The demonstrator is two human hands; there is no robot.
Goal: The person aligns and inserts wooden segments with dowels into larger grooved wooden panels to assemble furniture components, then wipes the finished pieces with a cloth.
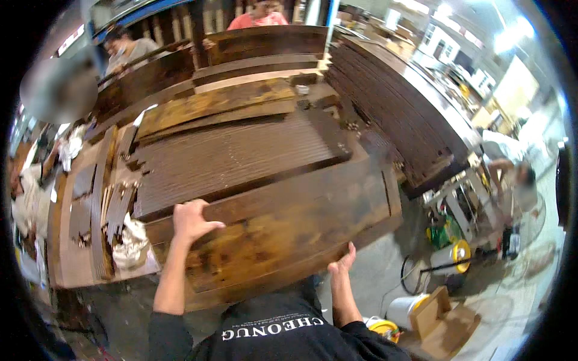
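Note:
A large dark-brown wooden panel (295, 219), with a blotchy lighter stain and a raised border, lies across in front of me. My left hand (195, 221) holds its far edge toward the left end; the fingers go over the edge and the thumb stretches across the face. At the near edge, right of the middle, my right hand (343, 260) grips the panel, its fingers partly hidden underneath. Just beyond the panel lies a wide layer of narrow brown strips (235, 153) on the table. A crumpled white cloth (131, 242) sits beside the panel's left end.
Two loose boards (214, 108) lie on the strips. A tall stack of dark panels (397, 108) stands at the right. Lower right are a white bucket (406, 311), an open cardboard box (445, 328) and a cable on the floor. Other people stand behind upright boards at the far side.

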